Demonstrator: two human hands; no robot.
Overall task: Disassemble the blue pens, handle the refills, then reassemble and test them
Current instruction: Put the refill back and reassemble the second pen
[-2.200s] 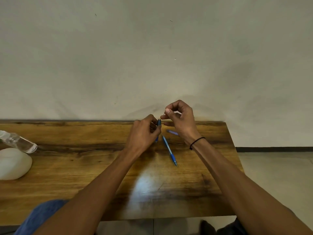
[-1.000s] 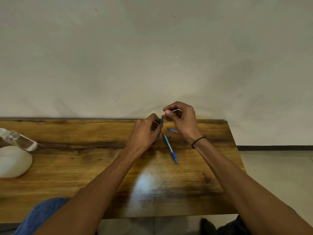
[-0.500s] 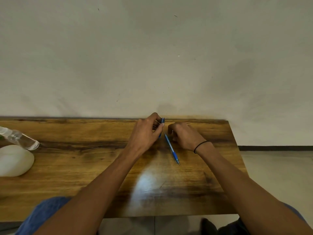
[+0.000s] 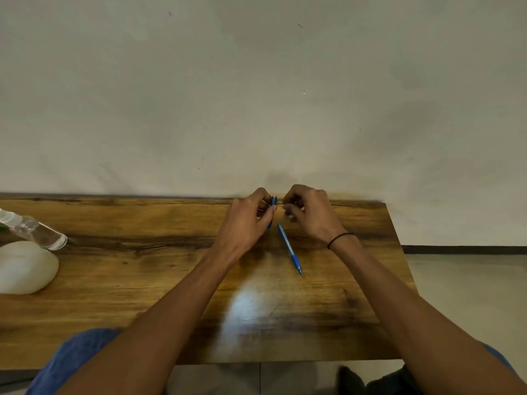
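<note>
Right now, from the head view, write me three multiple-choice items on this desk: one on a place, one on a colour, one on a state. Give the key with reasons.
1. Where does the whole blue pen lie?
A. on the wooden table, between the two hands
B. on the floor
C. on top of the white object

2. What colour is the band on the right wrist?
A. red
B. black
C. yellow

3. What is the left hand doing?
A. lying flat and open on the table
B. pinching a blue pen barrel in its fingers
C. gripping the clear bottle

Key: 1 A, the pen rests flat on the wood below the right hand. 2 B, the wrist band is a thin black loop. 3 B, the blue barrel shows between the curled fingers, raised off the wood.
</note>
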